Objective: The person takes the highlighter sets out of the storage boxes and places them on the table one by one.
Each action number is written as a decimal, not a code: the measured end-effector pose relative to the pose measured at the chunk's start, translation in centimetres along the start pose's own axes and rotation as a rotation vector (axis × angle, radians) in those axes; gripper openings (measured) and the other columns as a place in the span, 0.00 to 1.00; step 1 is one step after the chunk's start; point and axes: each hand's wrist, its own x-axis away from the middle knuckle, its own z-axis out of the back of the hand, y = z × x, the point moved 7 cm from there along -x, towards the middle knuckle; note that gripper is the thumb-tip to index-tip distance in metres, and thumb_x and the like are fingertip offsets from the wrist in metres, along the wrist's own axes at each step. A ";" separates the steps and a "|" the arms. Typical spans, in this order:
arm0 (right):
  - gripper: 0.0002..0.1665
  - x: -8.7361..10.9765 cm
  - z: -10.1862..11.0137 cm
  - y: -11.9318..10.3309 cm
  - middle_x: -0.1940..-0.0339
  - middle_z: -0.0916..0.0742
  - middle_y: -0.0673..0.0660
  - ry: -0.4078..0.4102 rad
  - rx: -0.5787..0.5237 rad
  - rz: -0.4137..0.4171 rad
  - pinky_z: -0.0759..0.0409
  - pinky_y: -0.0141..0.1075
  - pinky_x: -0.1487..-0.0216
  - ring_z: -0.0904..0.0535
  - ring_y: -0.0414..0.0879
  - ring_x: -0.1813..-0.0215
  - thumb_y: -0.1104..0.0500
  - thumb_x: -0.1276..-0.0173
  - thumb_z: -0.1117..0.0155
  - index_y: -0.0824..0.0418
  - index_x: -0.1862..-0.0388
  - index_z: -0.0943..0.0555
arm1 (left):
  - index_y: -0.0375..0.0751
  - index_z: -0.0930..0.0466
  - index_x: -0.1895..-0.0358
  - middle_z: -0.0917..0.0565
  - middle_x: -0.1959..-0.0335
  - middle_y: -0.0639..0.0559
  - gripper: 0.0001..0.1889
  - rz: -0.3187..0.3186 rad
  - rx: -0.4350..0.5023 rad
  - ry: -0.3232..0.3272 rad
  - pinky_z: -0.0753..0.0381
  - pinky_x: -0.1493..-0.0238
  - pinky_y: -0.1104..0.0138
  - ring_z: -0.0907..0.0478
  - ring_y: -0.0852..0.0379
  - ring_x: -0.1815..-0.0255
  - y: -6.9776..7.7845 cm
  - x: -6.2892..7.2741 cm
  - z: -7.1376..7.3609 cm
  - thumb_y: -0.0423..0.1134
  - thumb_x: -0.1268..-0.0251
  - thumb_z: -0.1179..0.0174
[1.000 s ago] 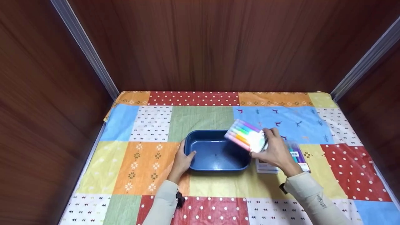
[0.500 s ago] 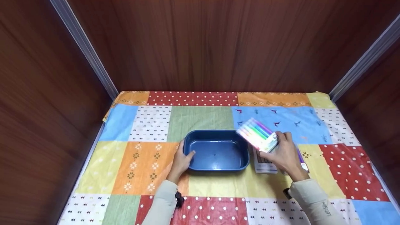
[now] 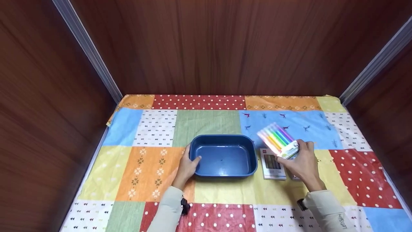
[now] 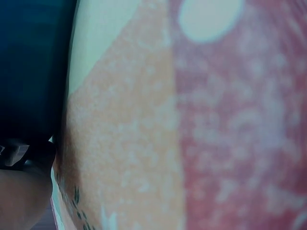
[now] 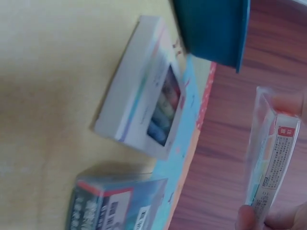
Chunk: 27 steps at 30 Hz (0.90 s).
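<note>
A dark blue plastic bin [image 3: 222, 175] lies on the patterned cloth. My left hand [image 3: 186, 166] grips its left wall, the thumb over the rim. In the left wrist view part of the bin [image 4: 31, 67] shows beside that hand [image 4: 19, 196]. To the right of the bin, my right hand [image 3: 303, 166] holds up a clear pack of rainbow-coloured pens [image 3: 278, 139] by its white-labelled end. Beneath the raised pack lies a white windowed box [image 3: 273, 170]. Another clear pack with a red-edged label [image 5: 110, 206] is nearby, mostly hidden behind the right hand in the head view.
A patchwork cloth [image 3: 154, 174] covers the table. Brown wood-grain panels [image 3: 209, 48] rise behind it and at both sides, with grey metal strips [image 3: 93, 54] at the corners.
My right hand has carried the pen pack rightward, from over the bin's right end to beyond it, uncovering more of the white box. My left hand and the bin stay nearly in place.
</note>
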 end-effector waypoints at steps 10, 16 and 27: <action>0.60 0.0 0.5 1.8 0.44 0.32 0.68 0.024 -0.010 -0.109 0.26 0.43 0.64 0.28 0.59 0.59 0.42 0.53 0.19 0.72 0.30 0.35 | 0.37 0.41 0.23 0.30 0.28 0.30 0.37 -0.004 0.017 0.004 0.33 0.26 0.45 0.30 0.34 0.29 -0.1 0.1 -0.1 0.30 0.36 0.39; 0.59 0.0 1.0 3.6 0.44 0.31 0.69 0.042 -0.009 -0.170 0.25 0.44 0.62 0.29 0.58 0.59 0.42 0.53 0.19 0.72 0.31 0.34 | 0.37 0.40 0.24 0.30 0.28 0.31 0.36 0.002 0.008 0.001 0.33 0.26 0.44 0.31 0.34 0.28 -0.2 0.2 0.0 0.30 0.35 0.39; 0.64 0.2 1.8 7.2 0.38 0.35 0.71 0.025 -0.010 -0.287 0.21 0.57 0.48 0.30 0.61 0.53 0.38 0.51 0.20 0.75 0.29 0.38 | 0.37 0.40 0.24 0.29 0.29 0.30 0.36 -0.005 -0.003 -0.002 0.32 0.27 0.44 0.29 0.34 0.30 0.1 0.2 0.1 0.31 0.36 0.39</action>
